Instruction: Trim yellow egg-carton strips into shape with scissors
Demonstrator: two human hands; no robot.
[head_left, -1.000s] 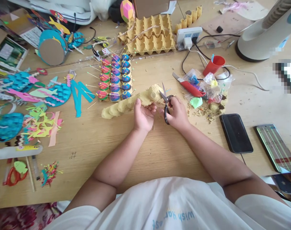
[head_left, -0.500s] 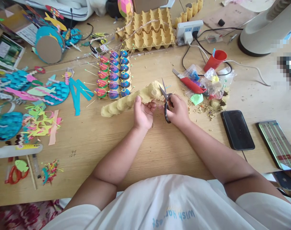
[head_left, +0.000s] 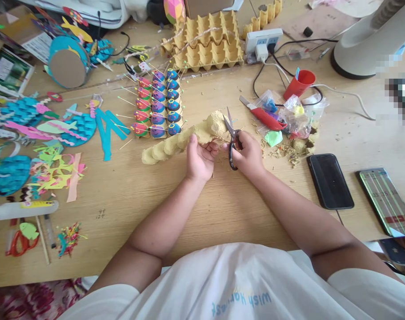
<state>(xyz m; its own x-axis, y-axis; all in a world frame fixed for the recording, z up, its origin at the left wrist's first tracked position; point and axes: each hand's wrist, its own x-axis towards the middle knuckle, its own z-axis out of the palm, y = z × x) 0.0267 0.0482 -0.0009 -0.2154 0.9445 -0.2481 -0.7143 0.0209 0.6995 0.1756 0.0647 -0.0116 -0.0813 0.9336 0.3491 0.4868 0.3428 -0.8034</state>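
A tan strip of egg-carton cups (head_left: 169,146) slants across the middle of the table. My left hand (head_left: 202,158) grips it near its right end, thumb on top and fingers curled beneath. In my right hand (head_left: 249,153) is a pair of dark-handled scissors (head_left: 233,133), the blades slightly apart and pointing up beside the rightmost cup (head_left: 217,123). Whether the blades touch the strip, I cannot tell. Thin tan shavings hang by my left fingertips. Beyond the strip stand painted egg-carton caterpillars (head_left: 158,106) in red, purple and blue, with pins stuck in them.
Egg trays (head_left: 207,44) and a power strip (head_left: 264,40) lie at the back. A red utility knife (head_left: 267,118), plastic bags, a red cup (head_left: 298,84) and two phones (head_left: 331,181) are on the right. Blue paper crafts (head_left: 78,129), scraps and a glue bottle (head_left: 24,210) fill the left.
The scissors have shifted very slightly, their blade tips a little further right. The strip's left end has moved marginally right and down. Both hands keep their holds.
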